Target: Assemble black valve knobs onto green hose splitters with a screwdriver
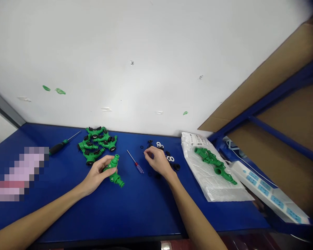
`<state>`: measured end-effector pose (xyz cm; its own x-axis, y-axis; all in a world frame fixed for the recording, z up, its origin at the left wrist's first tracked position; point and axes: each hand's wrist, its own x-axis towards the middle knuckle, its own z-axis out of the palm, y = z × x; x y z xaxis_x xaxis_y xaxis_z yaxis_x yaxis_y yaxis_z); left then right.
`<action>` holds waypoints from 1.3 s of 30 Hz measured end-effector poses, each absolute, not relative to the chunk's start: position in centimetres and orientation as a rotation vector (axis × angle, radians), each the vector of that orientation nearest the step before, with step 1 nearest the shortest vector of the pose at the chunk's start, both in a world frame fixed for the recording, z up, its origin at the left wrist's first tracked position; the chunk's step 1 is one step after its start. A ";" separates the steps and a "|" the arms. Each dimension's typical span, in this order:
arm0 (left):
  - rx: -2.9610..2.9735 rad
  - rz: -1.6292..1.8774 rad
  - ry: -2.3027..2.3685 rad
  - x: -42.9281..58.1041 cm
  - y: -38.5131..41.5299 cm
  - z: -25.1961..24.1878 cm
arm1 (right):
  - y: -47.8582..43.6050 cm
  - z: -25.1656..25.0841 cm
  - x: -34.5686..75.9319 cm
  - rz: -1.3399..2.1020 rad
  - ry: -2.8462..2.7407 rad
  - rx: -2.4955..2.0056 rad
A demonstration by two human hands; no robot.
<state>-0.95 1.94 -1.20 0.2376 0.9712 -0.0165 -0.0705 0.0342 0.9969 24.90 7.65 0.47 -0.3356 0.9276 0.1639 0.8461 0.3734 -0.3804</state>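
Across a blue table (146,215), the person's two bare arms are reaching in from the near edge. The left hand (97,175) is closing its fingers around the middle of a green plastic hose connector (115,177). The connector's long axis is running nearly front to back, one end pointing toward the wall and slightly left, the other toward the person and slightly right. The right hand (158,161) is hovering just beside black rubber rings (159,147), its thumb and forefinger pinching narrowly; whether they are holding a small part, I cannot tell. Between the hands, a small screwdriver with a red and clear handle (138,167) is lying on the table. Farther off on the left, green multi-way connectors with black fittings (96,144) are lying heaped beside a black-handled screwdriver (57,147). On the right, another green connector (211,161) is resting on a white plastic bag (211,185), with a white power strip (263,189) beyond it. A blurred patch (18,175) on the left is unreadable. Behind everything, a white wall (125,62) is rising.
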 end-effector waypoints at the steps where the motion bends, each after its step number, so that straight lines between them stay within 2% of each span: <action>1: 1.301 1.029 0.997 -0.9 1.9 -1.3 | 7.2 0.5 24.2 0.378 -2.265 -1.468; 6: 1.588 0.925 1.025 -0.6 1.6 -1.6 | 4.7 0.8 20.8 0.828 -2.053 -0.855; 10: 1.694 0.842 0.969 -0.6 1.4 -1.4 | 4.0 0.7 20.2 0.961 -2.006 -0.805; 26: 1.818 0.920 0.896 -0.7 0.7 -0.8 | 3.5 0.6 20.1 1.030 -1.890 -0.693; 32: 1.916 0.836 0.839 -1.0 0.7 -1.6 | 3.4 0.9 20.3 1.277 -1.899 -0.733; 39: 1.990 0.764 0.810 -1.0 0.6 -1.5 | 3.0 2.0 20.4 1.099 -2.238 -0.669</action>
<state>-0.98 0.63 -1.48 0.6062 0.7662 0.2133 0.2575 -0.4428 0.8588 20.44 2.97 2.01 -0.7233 0.6411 0.2567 0.1890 0.5413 -0.8193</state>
